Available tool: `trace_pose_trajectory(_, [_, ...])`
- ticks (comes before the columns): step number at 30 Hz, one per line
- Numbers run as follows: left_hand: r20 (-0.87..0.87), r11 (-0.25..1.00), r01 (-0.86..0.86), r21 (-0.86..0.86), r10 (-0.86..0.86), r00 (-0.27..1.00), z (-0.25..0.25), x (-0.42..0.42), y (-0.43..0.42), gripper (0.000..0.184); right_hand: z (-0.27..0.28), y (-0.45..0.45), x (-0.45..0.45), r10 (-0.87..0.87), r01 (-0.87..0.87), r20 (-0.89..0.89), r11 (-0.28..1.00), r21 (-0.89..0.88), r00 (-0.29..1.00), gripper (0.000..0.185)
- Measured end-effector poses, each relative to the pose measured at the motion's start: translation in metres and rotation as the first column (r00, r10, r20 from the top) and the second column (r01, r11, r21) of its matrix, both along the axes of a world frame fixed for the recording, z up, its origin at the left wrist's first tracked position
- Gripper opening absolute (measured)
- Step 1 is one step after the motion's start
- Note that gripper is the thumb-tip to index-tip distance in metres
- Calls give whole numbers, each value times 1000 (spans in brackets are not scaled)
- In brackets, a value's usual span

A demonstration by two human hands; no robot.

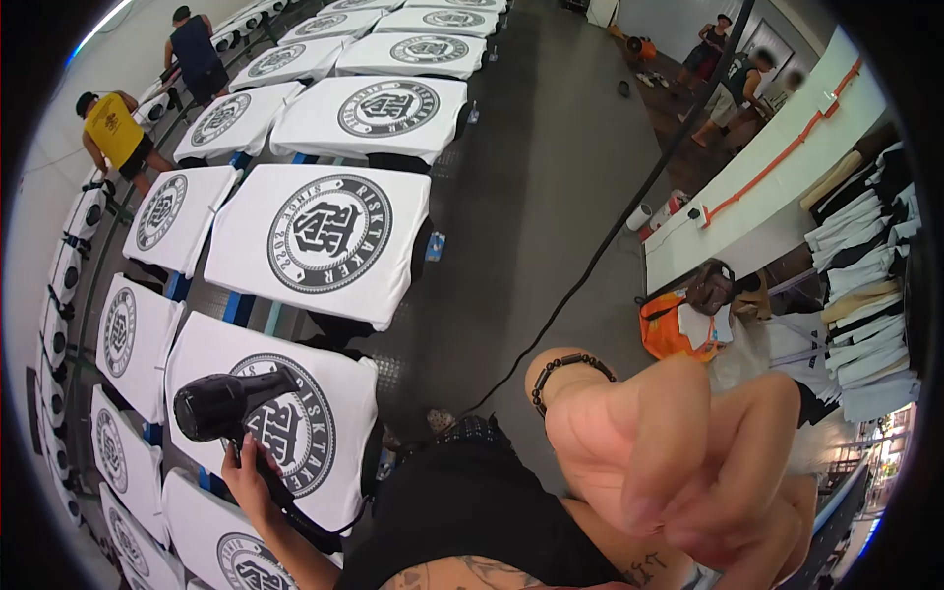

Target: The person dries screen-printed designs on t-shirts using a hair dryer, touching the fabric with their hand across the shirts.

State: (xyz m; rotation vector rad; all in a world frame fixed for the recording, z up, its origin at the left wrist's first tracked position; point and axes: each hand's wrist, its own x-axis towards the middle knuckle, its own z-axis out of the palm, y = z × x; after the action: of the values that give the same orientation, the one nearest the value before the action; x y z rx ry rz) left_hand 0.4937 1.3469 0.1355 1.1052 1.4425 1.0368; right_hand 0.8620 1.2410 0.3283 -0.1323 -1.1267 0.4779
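My left hand point(252, 474) is wrapped round the handle of a black hair dryer point(211, 406). The dryer's nozzle points right, over a white T-shirt point(211, 344) with a round black "RISKTAKER" print point(313, 433), stretched on a flat board. Whether the nozzle touches the cloth I cannot tell. My right hand point(678, 457) is raised close to the camera, its fingers curled into a loose fist with nothing visible in them. A dark beaded bracelet point(570, 364) circles that wrist.
Rows of printed white shirts on boards point(315, 231) run away ahead. A black cable point(590, 261) hangs across the aisle point(511, 197). At right are an orange bag point(678, 329) and hanging garments point(865, 295). Two people point(118, 133) stand at the far left; others point(737, 84) are at the back right.
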Motion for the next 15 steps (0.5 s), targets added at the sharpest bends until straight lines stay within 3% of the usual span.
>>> trace_pose_trajectory(10, [-7,998,-55,-25,55,998,0,-1,-1,23,-11,5,15,71,-76,-42,989,-123,997,14])
trace_pose_trajectory(15, [-19,999,-35,7,35,999,0,0,3,25,-15,-10,36,50,-11,309,992,-127,950,8])
